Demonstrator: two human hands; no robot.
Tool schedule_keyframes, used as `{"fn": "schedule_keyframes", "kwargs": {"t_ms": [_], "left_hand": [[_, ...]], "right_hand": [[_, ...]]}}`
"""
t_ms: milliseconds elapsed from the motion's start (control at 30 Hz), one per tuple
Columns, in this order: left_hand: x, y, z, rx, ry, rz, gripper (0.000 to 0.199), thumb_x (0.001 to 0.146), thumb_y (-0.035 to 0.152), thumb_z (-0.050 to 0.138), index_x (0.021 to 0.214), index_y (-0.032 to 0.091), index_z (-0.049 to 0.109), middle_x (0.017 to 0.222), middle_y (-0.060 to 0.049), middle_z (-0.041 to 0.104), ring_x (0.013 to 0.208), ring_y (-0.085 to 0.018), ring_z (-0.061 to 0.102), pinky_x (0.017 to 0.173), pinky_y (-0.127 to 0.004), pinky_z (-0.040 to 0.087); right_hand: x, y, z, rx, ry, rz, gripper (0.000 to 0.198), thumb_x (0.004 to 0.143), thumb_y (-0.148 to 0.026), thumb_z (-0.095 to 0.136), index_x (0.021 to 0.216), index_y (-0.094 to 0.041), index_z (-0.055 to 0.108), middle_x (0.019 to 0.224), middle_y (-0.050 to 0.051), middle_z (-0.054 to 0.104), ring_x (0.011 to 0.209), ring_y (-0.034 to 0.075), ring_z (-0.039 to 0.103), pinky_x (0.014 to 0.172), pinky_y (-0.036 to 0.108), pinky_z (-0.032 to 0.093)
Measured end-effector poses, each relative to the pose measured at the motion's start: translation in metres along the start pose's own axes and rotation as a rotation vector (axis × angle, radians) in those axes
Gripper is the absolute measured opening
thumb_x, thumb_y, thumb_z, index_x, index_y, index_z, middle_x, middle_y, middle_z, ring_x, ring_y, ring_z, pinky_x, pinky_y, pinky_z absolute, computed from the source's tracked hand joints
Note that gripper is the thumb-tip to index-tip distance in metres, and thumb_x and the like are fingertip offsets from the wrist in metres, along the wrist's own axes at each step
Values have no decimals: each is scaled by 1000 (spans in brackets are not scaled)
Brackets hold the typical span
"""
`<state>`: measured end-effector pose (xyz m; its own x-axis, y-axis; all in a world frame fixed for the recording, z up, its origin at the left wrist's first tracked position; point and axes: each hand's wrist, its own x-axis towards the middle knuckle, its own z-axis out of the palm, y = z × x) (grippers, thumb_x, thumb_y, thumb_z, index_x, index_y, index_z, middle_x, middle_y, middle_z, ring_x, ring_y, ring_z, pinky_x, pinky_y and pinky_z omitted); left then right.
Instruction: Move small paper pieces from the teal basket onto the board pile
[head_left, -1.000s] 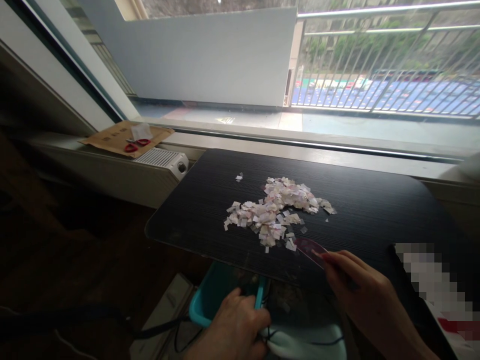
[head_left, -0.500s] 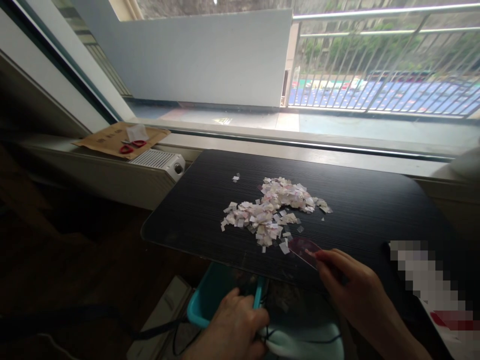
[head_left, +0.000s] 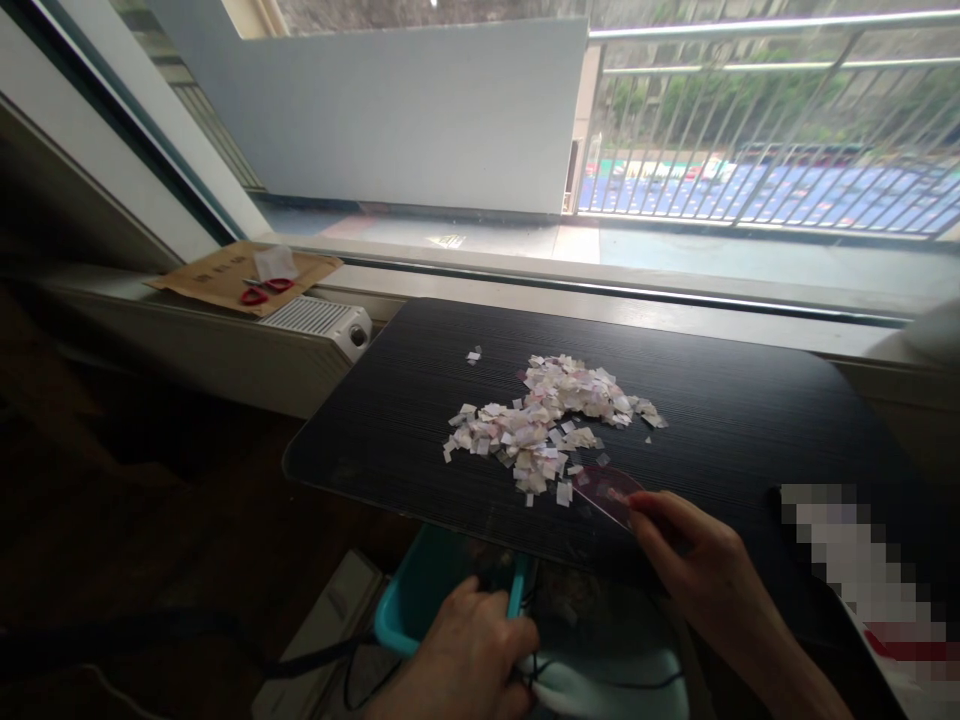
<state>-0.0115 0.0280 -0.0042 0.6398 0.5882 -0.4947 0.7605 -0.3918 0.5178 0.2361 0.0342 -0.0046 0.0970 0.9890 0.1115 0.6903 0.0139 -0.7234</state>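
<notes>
A heap of small cut paper pieces [head_left: 540, 420] lies on the black tabletop [head_left: 360, 420]. Between thumb and fingers of my right hand [head_left: 697, 560] is a thin, clear pinkish plastic scraper [head_left: 602, 490]. Its far edge rests by the near right side of the heap, beside a few loose pieces. Below the table's front edge, my left hand [head_left: 480, 640] is closed over the rim of a teal bin [head_left: 397, 620], where it meets a pale green bin [head_left: 645, 680]. My left fingertips are partly hidden inside.
Red-handled scissors [head_left: 262, 290] lie on a brown envelope [head_left: 187, 280] on the windowsill, next to a white slotted device [head_left: 322, 325]. A blurred-out object [head_left: 862, 570] sits at the table's right. A dark cable [head_left: 322, 655] runs by the bins.
My right hand has moved the scraper slightly left and up, toward the heap; a loose paper piece at its tip has shifted a little. My left hand stays put.
</notes>
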Motion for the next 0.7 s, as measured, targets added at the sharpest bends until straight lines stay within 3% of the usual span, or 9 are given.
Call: {"fn": "schedule_keyframes", "kwargs": {"t_ms": [100, 267, 467, 700], "left_hand": [[0, 1, 0, 2, 4, -15, 12, 73, 19, 64, 85, 20, 63, 93, -4, 63, 97, -22, 58, 100, -38, 28], [2, 0, 0, 11, 12, 13, 12, 74, 19, 63, 85, 20, 62, 92, -3, 63, 94, -21, 59, 97, -37, 32], [0, 0, 2, 36, 28, -2, 14, 73, 18, 62, 86, 20, 64, 91, -5, 62, 95, -22, 58, 99, -38, 31], [0, 1, -3, 21, -12, -12, 15, 72, 18, 61, 87, 20, 63, 94, -5, 64, 96, -23, 59, 100, -39, 31]], "right_hand": [[-2, -2, -1, 22, -44, 4, 19, 89, -31, 52, 92, -21, 67, 85, 1, 71, 77, 16, 67, 67, 22, 50], [-3, -1, -2, 8, -7, 28, 18, 88, -30, 53, 91, -20, 68, 85, 2, 72, 77, 17, 67, 65, 22, 50], [-3, -14, 9, 66, -130, -65, 19, 89, -27, 51, 93, -20, 69, 84, 2, 71, 75, 16, 67, 66, 22, 52], [-8, 7, -18, -19, 109, -80, 14, 87, -28, 55, 92, -22, 67, 82, 0, 70, 71, 14, 66, 63, 20, 51]]}}
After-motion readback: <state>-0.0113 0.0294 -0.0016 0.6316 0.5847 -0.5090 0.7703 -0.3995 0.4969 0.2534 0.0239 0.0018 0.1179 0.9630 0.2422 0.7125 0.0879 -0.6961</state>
